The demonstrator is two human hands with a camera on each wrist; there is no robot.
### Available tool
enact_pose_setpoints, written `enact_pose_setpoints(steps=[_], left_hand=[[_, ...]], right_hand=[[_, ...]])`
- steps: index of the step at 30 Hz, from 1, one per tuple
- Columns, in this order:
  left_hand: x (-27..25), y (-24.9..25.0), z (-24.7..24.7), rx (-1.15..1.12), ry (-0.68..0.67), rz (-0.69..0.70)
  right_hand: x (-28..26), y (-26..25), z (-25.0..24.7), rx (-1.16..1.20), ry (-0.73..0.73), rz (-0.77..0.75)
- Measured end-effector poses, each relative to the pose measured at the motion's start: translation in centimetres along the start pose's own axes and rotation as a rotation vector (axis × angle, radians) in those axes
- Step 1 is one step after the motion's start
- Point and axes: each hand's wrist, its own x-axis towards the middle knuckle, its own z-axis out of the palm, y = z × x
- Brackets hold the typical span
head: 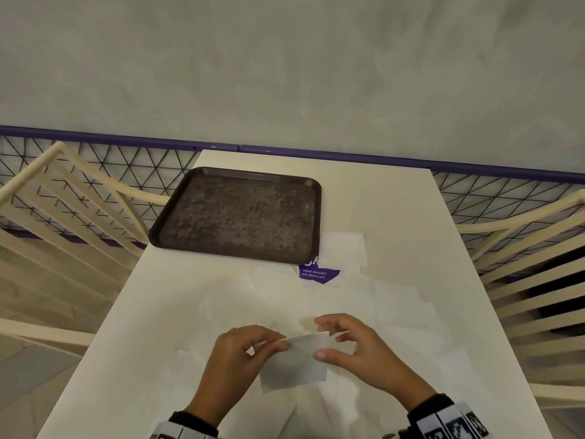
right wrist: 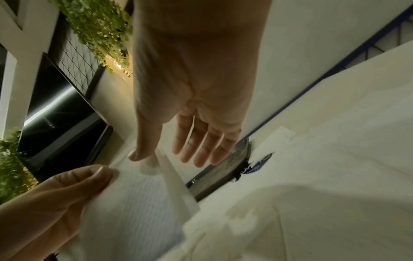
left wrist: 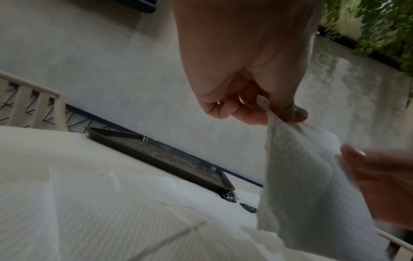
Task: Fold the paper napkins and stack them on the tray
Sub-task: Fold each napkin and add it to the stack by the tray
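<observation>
From the head view, a dark tray (head: 235,213) is seen lying bare on the white counter (head: 395,210), with a folded napkin (head: 343,250) and a purple label (head: 318,274) just beside its near right corner, while a held napkin (head: 292,362) is raised above loose napkins (head: 316,296) between the left hand (head: 243,350) and right hand (head: 351,343). In the left wrist view, the held napkin's (left wrist: 297,173) top corner is shown pinched by the left hand's (left wrist: 245,88) thumb and curled fingers. In the right wrist view, the right hand (right wrist: 190,106) is shown with fingers (right wrist: 201,146) nearly straight and only the thumb touching the sheet, the tray (right wrist: 223,171) being partly hidden behind them.
</observation>
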Motion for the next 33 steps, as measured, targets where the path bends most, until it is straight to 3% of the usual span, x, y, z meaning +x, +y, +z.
enact_pose_setpoints(steps=[3,12,15,20,28,33], left_hand=[[0.4,0.1,0.0,-0.06,0.004,-0.039],[3.4,-2.8,-0.4,-0.045,-0.044,-0.153],[5.8,-4.9,-1.1,0.042,-0.015,-0.176],[10.3,-8.5,-1.1,0.325,-0.003,-0.152],[13.3,-10.4,0.1,0.572,-0.191,-0.387],[13.9,-10.8,0.2,0.498,-0.232,-0.46]], right_hand=[[0.6,0.6,0.8,-0.055,-0.081,0.032],[2.6,2.2,-0.7,-0.11,0.084,0.093],[4.3,3.0,-2.3,-0.118,0.207,0.141],[8.2,4.2,-5.5,0.065,0.455,0.261],[15.8,6.9,-9.2,0.136,0.652,0.434],[18.7,8.0,-9.9,-0.014,0.619,0.48]])
